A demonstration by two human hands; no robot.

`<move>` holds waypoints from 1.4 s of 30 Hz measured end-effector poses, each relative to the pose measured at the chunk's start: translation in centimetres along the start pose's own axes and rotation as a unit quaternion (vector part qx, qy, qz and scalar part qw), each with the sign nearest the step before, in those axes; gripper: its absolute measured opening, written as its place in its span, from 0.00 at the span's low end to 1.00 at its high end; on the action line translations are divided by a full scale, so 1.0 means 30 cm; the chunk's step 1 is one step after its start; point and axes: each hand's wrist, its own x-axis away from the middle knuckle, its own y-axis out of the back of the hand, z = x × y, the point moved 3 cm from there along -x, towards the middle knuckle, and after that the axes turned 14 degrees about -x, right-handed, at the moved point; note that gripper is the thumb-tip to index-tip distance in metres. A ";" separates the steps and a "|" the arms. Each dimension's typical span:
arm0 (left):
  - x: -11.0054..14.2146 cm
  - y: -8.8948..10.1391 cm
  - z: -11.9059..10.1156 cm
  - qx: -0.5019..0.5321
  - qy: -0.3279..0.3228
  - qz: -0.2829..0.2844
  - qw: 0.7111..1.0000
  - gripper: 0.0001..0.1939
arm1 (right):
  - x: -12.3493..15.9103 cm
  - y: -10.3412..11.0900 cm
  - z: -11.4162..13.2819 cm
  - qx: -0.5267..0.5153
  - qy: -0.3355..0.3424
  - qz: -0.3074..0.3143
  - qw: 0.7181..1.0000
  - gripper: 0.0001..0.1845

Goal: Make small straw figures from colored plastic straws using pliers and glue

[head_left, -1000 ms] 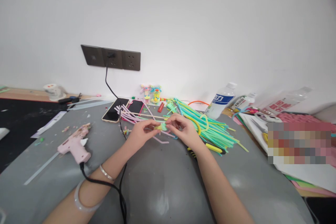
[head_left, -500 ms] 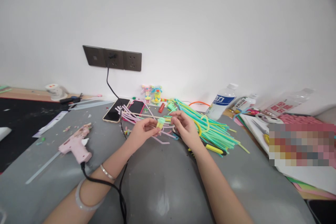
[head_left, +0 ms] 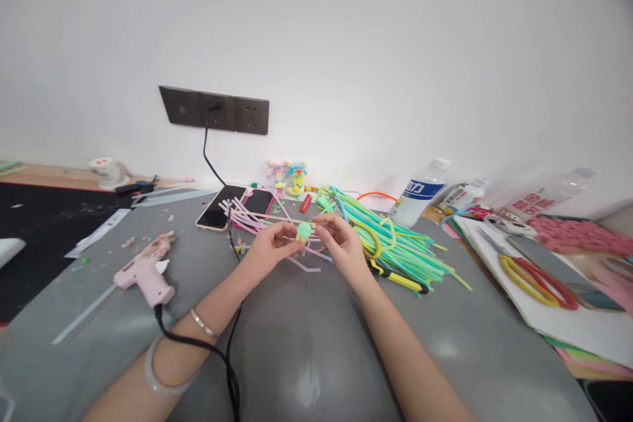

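My left hand [head_left: 271, 247] pinches a small mint-green and yellow craft piece [head_left: 303, 232] between thumb and fingertips, just above the table. Close on its other side, my right hand [head_left: 342, 247] has thumb and fingers drawn together beside the piece's upper right. Whether those fingertips touch it or hold something tiny cannot be seen. Behind both hands lie lilac pipe cleaners [head_left: 243, 216]. A heap of green and yellow pipe cleaners [head_left: 415, 250] spreads to the right, with a yellow-and-black utility knife [head_left: 400, 279] along its near edge.
A pink glue gun [head_left: 148, 280] lies at left, its black cord passing my left forearm. Phones [head_left: 217, 211], two small craft figures [head_left: 297, 179] and a water bottle [head_left: 419, 192] are near the wall. Red-and-yellow-handled scissors [head_left: 539, 282] rest on papers at right.
My right hand has moved left and inward, bringing its fingertips up to the craft piece. The piece has tilted or turned slightly in my left hand, now showing more green.
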 end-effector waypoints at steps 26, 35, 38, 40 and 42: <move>-0.008 0.014 0.004 -0.078 -0.045 -0.049 0.995 0.15 | 0.001 -0.008 0.019 -0.019 0.007 0.037 0.999 0.15; -0.006 0.015 0.000 -0.069 -0.048 -0.059 0.995 0.13 | -0.003 -0.007 0.018 -0.012 0.021 0.043 0.999 0.13; -0.007 0.013 0.000 -0.066 -0.044 -0.055 0.995 0.13 | -0.002 -0.006 0.016 -0.013 0.024 0.045 0.999 0.11; -0.006 0.013 0.000 -0.064 -0.044 -0.053 0.996 0.13 | 0.000 -0.007 0.016 -0.020 0.020 0.046 0.999 0.11; -0.006 0.013 -0.001 -0.061 -0.046 -0.053 0.996 0.13 | 0.001 -0.008 0.017 -0.031 0.014 0.041 0.999 0.11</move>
